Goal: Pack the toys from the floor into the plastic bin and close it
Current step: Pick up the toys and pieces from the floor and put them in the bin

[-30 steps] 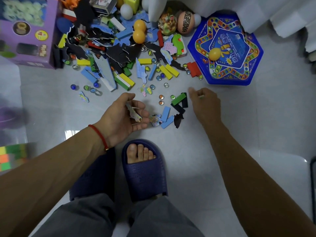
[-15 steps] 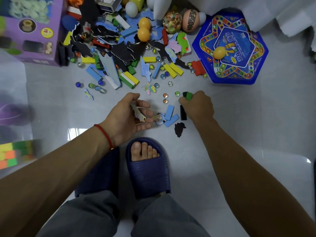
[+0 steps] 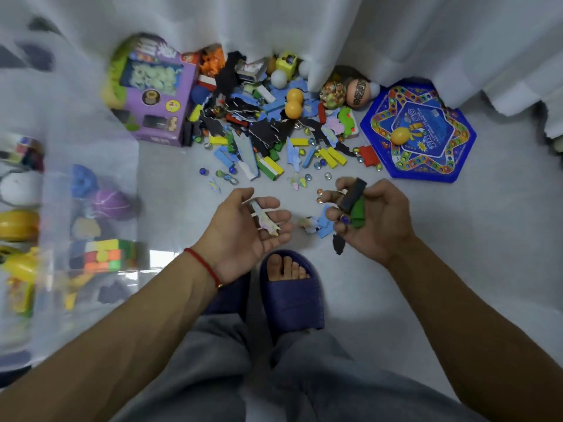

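A heap of toys (image 3: pixel 268 129) lies on the pale floor: coloured blocks, black and blue foam pieces, marbles, orange balls. My right hand (image 3: pixel 373 217) is raised palm up and grips a black block (image 3: pixel 352 194), a green block (image 3: pixel 358 211) and a purple marble. My left hand (image 3: pixel 246 229) is turned palm up, fingers loosely curled under a small pale figure piece (image 3: pixel 264 219). Blue foam pieces (image 3: pixel 323 220) and a black scrap (image 3: pixel 338 244) lie on the floor between my hands. The clear plastic bin (image 3: pixel 91 190) stands at the left with several toys inside.
A blue hexagonal game board (image 3: pixel 426 153) with an orange ball lies at the right. A purple toy box (image 3: pixel 155 99) stands behind the bin. White curtain hangs along the back. My foot in a blue slipper (image 3: pixel 289 293) is just below my hands.
My right hand picked up the green and black blocks from the floor and turned palm up. The view tilted up and leftward, bringing the bin and curtain in.
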`<action>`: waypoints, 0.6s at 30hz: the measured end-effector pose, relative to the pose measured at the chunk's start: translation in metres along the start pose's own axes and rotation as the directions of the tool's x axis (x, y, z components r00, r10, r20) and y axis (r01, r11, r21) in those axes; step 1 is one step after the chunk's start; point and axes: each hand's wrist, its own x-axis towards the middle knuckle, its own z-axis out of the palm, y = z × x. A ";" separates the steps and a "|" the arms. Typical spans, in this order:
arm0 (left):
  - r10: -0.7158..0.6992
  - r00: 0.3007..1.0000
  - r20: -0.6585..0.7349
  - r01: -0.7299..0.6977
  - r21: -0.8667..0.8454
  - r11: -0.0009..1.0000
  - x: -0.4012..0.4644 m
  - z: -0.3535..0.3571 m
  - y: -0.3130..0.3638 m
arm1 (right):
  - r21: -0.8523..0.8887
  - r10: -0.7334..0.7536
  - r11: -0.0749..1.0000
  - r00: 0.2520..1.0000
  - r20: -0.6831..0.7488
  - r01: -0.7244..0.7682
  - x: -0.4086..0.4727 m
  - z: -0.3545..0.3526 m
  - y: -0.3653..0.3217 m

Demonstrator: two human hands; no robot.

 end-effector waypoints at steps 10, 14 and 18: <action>0.436 0.818 -0.376 -0.532 -0.203 0.822 -0.209 -0.114 0.091 | -0.473 0.399 0.840 0.894 0.204 -0.267 0.016 0.283 0.036; 0.450 0.728 -0.517 -0.586 -0.130 0.799 -0.244 -0.132 0.111 | -0.475 0.416 0.838 0.878 0.236 -0.269 0.011 0.349 0.058; 0.529 0.598 -0.602 -0.633 0.049 0.772 -0.241 -0.119 0.111 | -0.398 0.399 0.875 0.876 0.271 -0.276 0.005 0.344 0.057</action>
